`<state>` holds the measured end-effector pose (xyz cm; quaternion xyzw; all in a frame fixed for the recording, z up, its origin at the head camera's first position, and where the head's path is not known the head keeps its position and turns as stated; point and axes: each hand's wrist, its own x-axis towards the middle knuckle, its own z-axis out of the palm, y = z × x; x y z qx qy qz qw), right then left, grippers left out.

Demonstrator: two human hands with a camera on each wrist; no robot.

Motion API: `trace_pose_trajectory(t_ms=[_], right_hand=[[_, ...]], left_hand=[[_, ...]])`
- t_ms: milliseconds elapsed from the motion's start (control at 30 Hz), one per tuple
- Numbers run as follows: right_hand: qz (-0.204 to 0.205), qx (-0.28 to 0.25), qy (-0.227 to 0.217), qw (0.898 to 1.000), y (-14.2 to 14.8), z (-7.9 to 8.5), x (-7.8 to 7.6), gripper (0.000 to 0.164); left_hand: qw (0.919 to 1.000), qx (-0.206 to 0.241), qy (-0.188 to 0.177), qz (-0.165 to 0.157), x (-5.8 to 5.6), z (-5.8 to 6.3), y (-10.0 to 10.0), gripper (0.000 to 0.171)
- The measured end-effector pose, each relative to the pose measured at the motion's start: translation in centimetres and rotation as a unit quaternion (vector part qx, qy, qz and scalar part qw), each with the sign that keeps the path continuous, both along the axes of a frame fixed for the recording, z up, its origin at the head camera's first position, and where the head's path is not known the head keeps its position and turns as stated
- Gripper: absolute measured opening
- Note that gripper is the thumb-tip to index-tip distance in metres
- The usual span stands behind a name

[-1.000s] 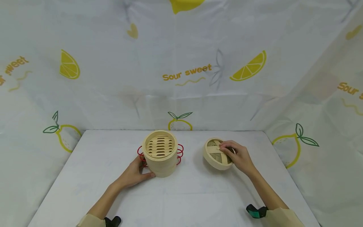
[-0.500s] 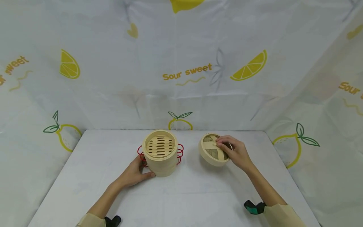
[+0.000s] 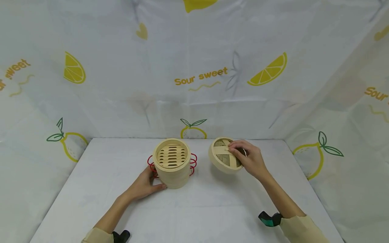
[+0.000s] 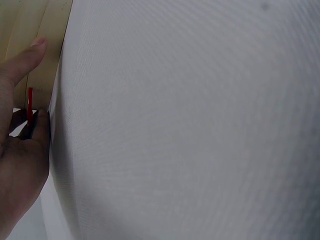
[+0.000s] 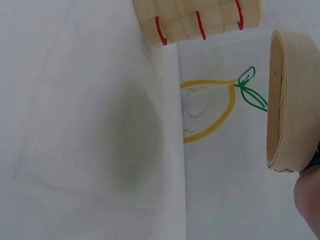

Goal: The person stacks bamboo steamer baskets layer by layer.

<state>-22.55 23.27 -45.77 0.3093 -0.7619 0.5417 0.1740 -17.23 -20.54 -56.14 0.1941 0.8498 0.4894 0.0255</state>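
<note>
A stack of round bamboo steamer baskets (image 3: 173, 175) stands on the white table, its slatted top tier uncovered, with red loops on both sides. My left hand (image 3: 144, 186) grips the stack low on its left side; in the left wrist view the thumb (image 4: 31, 57) lies along the bamboo wall near a red loop (image 4: 30, 102). To the right of the stack, my right hand (image 3: 250, 160) pinches the top strap of the bamboo steamer lid (image 3: 223, 161). The lid hangs tilted above the table, its hollow underside showing in the right wrist view.
The white-covered table (image 3: 182, 219) ends at a back wall of white cloth (image 3: 121, 84) printed with lemons and lettering. Similar cloth hangs at both sides. Dark wrist straps (image 3: 270, 219) sit at the cuffs of both sleeves.
My right hand has carried the lid up and leftward, closer to the steamer stack. The left hand and the stack have stayed in place.
</note>
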Motion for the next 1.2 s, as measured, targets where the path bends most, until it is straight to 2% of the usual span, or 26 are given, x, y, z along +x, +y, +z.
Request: trace_pose_trajectory(t_ms=[400, 600, 833, 1067, 1200], right_hand=[[-0.011, -0.025, 0.003, 1.0, -1.7, 1.3, 0.4, 0.016], [-0.018, -0.033, 0.021, 0.999, -2.9, 1.6, 0.4, 0.016], [-0.017, -0.035, 0.018, 0.999, -4.0, 2.1, 0.4, 0.009], [-0.023, -0.032, 0.029, 0.999, -5.3, 2.6, 0.5, 0.017], [-0.018, -0.03, 0.039, 0.999, -5.9, 2.7, 0.4, 0.013]], left_hand=[[1.0, 0.007, 0.001, -0.006, -0.2, -0.1, 0.0, 0.082], [1.0, -0.007, 0.0, 0.001, -0.1, 0.1, 0.0, 0.08], [0.9999, -0.01, 0.003, 0.004, 0.0, 0.1, 0.1, 0.08], [1.0, -0.006, 0.0, 0.004, -0.1, 0.1, 0.0, 0.081], [1.0, -0.003, 0.0, 0.004, -0.1, -0.1, 0.0, 0.081]])
